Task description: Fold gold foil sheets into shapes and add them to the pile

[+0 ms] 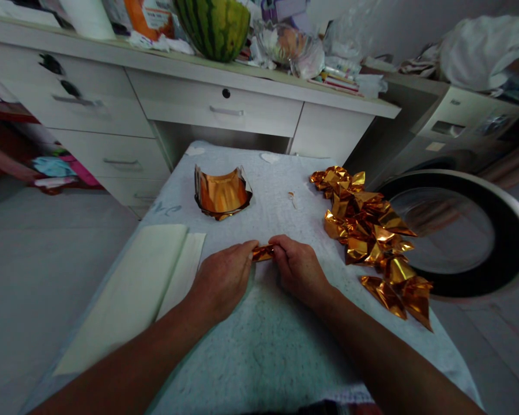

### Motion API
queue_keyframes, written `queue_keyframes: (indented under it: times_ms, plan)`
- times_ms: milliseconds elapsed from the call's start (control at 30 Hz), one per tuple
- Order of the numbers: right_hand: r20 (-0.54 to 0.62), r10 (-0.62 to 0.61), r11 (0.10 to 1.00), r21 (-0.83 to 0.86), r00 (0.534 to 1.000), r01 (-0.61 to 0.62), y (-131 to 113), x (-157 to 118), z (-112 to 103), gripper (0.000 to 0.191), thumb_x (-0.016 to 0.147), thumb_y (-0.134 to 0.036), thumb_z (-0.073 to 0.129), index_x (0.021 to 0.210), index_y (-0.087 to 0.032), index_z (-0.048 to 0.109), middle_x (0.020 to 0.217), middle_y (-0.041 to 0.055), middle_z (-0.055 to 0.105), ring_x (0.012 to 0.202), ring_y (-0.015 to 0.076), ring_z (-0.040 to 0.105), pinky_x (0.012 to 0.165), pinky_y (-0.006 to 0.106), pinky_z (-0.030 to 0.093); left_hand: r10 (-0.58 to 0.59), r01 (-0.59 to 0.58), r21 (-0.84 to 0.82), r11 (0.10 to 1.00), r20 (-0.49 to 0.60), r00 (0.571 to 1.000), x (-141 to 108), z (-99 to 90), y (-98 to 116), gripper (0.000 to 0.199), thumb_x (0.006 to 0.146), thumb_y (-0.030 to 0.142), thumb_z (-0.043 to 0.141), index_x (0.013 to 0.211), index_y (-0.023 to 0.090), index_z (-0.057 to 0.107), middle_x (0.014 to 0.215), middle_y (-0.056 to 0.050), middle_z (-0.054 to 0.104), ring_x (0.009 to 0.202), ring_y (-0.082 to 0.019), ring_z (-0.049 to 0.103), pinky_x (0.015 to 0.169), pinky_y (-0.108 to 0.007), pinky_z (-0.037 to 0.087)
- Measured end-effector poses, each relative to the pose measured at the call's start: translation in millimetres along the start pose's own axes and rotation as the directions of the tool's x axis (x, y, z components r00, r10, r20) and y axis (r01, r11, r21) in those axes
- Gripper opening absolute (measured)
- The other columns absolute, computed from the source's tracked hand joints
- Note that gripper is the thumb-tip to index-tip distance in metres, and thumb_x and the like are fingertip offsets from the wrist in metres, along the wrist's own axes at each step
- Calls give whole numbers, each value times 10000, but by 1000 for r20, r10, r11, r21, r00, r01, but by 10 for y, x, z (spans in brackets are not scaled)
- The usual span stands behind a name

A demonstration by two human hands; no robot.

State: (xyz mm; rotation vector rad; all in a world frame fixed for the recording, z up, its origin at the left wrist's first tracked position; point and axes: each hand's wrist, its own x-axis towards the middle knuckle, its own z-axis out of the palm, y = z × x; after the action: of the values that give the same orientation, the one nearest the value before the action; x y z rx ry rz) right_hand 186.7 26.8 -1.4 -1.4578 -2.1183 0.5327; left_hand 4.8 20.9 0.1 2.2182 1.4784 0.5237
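"Head view: where's the foil strip (263, 252)?"

"Between the left hand (225, 276) and the right hand (300, 271), over the table (259, 351). I can't tell whether it touches the cloth."

"Its long axis?"

"Side to side, hand to hand. Each pinches one end, so neither is nearer."

"Around it?"

"Curved foil (221, 193) beyond, to the left; crumpled foil (363, 213) right; paper (130, 288) by the left forearm."
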Motion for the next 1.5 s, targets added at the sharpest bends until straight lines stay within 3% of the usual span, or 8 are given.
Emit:
queue_keyframes:
  times_ms: [567, 900, 1100, 1500]
  plan:
    - [82, -5, 998, -54, 997, 9, -30, 4, -1, 269, 991, -190, 365, 1013, -176, 632, 858, 52, 708, 771, 172, 649, 717, 267, 439, -70, 70, 3, 998, -25, 997, 22, -22, 39, 388, 987, 265, 311, 1199, 180, 625, 1148, -90, 723, 1045, -242, 680, 928, -400, 516]
    - [81, -41, 999, -7, 996, 41, -49, -6, 10, 206, 955, -164, 420, 994, -187, 620, 842, 31, 695, 744, 153, 631, 704, 254, 439, -64, 65, 34, 997, -42, 997, 36, -70, 63, 349, 989, 266, 300, 1019, 211, 643, 940, -46, 735, 872, -213, 688, 740, -322, 485]
    - [57, -22, 999, 30, 998, 20, -45, -7, -14, 236, 966, -182, 396, 1000, -187, 630, 840, 34, 697, 733, 153, 634, 701, 255, 454, -46, 47, 51, 998, -9, 999, 37, -43, 42, 313, 974, 222, 320, 1036, 215, 626, 968, -48, 738, 908, -211, 690, 792, -331, 508]
    - [70, -7, 1000, 16, 997, 6, 1, -11, 8, 306, 980, -213, 399, 1202, -182, 606, 966, 64, 737, 810, 176, 681, 751, 281, 484, 24, -18, 89, 996, -60, 998, 15, -11, -2, 357, 934, 149, 354, 1185, 186, 606, 1111, -85, 733, 1018, -243, 687, 900, -390, 537]
